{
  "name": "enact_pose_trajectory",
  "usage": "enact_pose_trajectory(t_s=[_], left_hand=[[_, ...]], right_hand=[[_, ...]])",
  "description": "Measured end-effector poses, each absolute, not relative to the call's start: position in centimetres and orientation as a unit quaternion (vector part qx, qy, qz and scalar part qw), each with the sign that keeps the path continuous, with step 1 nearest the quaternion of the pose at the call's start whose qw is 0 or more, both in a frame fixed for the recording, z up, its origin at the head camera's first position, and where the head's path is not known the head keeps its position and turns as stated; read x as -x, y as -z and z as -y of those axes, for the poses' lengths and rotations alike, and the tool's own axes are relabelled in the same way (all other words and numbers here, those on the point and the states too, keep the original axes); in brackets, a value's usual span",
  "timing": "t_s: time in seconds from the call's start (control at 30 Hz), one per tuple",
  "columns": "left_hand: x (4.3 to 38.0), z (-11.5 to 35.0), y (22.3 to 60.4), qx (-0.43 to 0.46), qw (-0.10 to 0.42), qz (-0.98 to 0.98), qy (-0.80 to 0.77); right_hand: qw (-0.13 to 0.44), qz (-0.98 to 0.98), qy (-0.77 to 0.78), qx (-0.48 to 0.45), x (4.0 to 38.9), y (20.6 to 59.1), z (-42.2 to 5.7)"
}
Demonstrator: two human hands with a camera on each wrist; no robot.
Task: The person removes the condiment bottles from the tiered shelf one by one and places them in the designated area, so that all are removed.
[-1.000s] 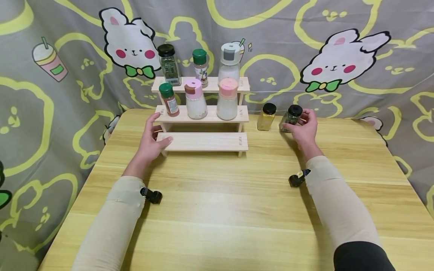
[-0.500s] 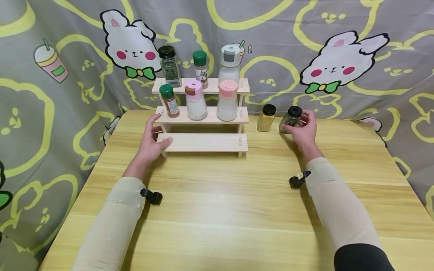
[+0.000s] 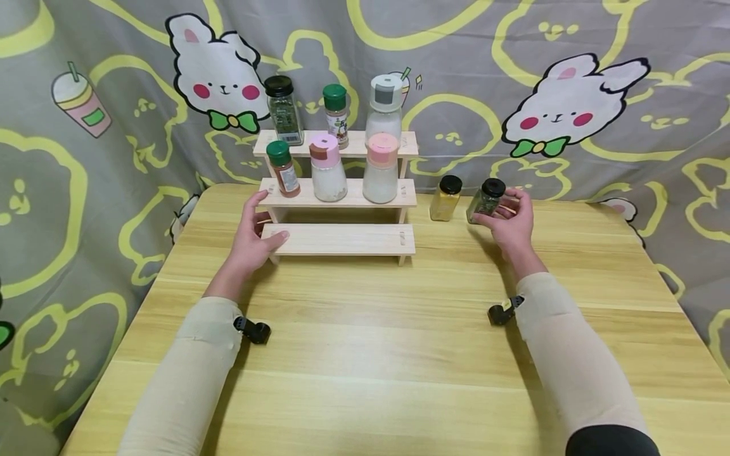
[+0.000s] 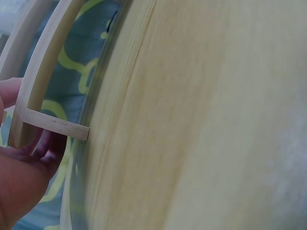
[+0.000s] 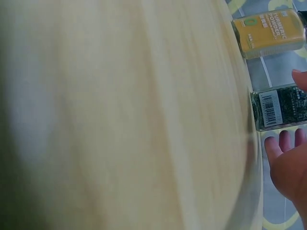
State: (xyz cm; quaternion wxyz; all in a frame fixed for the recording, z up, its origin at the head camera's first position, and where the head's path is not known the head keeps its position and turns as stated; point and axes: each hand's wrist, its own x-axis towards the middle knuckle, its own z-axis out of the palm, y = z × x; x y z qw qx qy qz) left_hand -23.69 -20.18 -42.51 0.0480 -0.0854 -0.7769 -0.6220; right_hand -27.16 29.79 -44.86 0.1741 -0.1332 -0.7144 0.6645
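My left hand (image 3: 251, 231) grips the left end of a three-tier wooden rack (image 3: 339, 239), its thumb lying on the lowest tier and the fingers at the side. In the left wrist view, that hand (image 4: 24, 179) is round the rack's end and leg (image 4: 57, 124). On the right, a black-lidded jar of dried green herbs (image 3: 486, 201) stands upright on the table. Close around it, my right hand (image 3: 511, 221) has its fingers and thumb spread. The right wrist view shows narrow gaps between those fingers and the herb jar (image 5: 280, 108).
A turmeric powder jar (image 3: 445, 199) stands between rack and herb jar. The middle tier bears a green-capped shaker (image 3: 283, 170) and two pink-lidded jars (image 3: 328, 171). On top are a herb jar (image 3: 284, 111), another green-capped shaker (image 3: 336, 117) and a white-lidded jar (image 3: 385, 104). A patterned curtain (image 3: 456, 76) hangs behind.
My right hand has eased slightly rightward and toward me from the herb jar, its fingers loosening. The jar stays in place. My left hand keeps its grip on the rack.
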Motion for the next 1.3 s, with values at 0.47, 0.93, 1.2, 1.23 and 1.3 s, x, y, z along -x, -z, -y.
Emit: enact_pose_trajectory(t_s=[0.47,0.93,1.2,1.23,1.3], left_hand=[[22.8,19.7,41.2,0.080,0.045,0.781,0.618],[22.8,19.9,41.5,0.074,0.040,0.778,0.622],[22.8,19.8,41.3,0.078,0.037,0.777,0.623],[22.8,19.8,41.2,0.078,0.037,0.778,0.623],[22.9,19.8,41.2,0.078,0.036,0.777,0.623]], right_hand=[[0.150,0.732,-0.647,0.153,25.5,44.8,-30.2],[0.149,0.736,-0.647,0.133,24.0,44.5,-30.8],[0.165,0.710,-0.675,0.117,23.1,44.0,-30.2],[0.166,0.708,-0.676,0.115,23.0,43.9,-30.1],[0.170,0.707,-0.677,0.110,22.8,43.6,-29.7]])
